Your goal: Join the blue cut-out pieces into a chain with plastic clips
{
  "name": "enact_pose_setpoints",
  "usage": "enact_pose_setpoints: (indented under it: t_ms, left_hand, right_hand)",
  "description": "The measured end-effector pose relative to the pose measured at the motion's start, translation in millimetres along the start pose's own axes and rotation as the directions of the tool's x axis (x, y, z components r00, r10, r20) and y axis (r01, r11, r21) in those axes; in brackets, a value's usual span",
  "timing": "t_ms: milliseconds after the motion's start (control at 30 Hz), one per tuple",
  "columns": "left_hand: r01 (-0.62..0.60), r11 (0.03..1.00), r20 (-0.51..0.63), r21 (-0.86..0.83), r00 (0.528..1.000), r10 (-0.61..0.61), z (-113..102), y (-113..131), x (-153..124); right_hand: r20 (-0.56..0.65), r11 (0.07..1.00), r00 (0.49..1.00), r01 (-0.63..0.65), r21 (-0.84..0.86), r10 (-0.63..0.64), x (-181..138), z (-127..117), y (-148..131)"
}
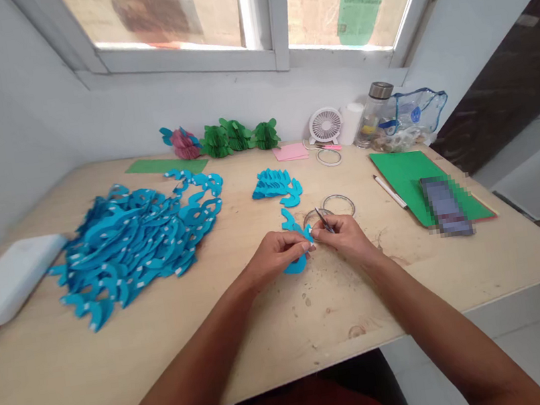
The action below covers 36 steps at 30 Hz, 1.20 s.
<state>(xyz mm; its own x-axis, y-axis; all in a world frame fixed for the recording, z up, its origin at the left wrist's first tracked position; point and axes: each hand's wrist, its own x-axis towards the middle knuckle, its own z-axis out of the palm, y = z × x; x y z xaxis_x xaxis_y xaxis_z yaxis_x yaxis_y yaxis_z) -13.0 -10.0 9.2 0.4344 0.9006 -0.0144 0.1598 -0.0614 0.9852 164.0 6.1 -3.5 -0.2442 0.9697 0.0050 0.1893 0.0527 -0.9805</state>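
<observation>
My left hand (283, 252) is closed on a curved blue paper cutout (296, 266), its fingertips pinching it just above the table. Against it, my right hand (342, 236) is closed, with a slim dark pointed tool (323, 220) sticking up between its fingers; the tool's lower part is hidden. The right fingertips meet the cutout near a small white patch. Another blue cutout part (288, 218) reaches out beyond the hands. Close behind lie two narrow rings like tape rolls (339, 205), one partly covered by my right hand.
A large heap of blue cutouts with white patches (138, 234) lies left, a smaller blue bunch (272, 183) ahead. Green paper ornaments (238, 134), a small fan (325, 126) and a bottle (378, 113) stand at the back. A phone (446, 204) rests on a green sheet (407, 176), right.
</observation>
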Motion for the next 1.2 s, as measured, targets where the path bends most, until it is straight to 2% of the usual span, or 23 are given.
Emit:
enact_pose_setpoints:
  t_ms: [133, 333, 733, 1200]
  left_hand:
    - [-0.051, 0.999, -0.016, 0.005, 0.999, 0.051, 1.4, -1.4, 1.5]
    - [-0.082, 0.997, -0.099, -0.009, 0.992, 0.081, 4.2, -9.1, 4.0]
    - [-0.132, 0.965, -0.195, -0.229, 0.977, 0.087, 15.2, -11.2, 2.8]
    - [-0.135, 0.969, -0.18, -0.207, 0.979, 0.098, 13.2, -9.1, 3.0]
  right_hand:
    - [-0.015, 1.0, 0.999, 0.03, 0.009, -0.03, 1.9, -1.0, 4.2]
    - [-0.048, 0.999, 0.998, 0.032, 0.019, -0.032, 3.8, -1.4, 7.7]
    - [-0.139, 0.998, 0.99, 0.0, 0.063, 0.009, 3.4, 0.2, 1.2]
    - [-0.141, 1.0, 0.99, 0.02, 0.022, -0.017, 4.1, -0.1, 3.5]
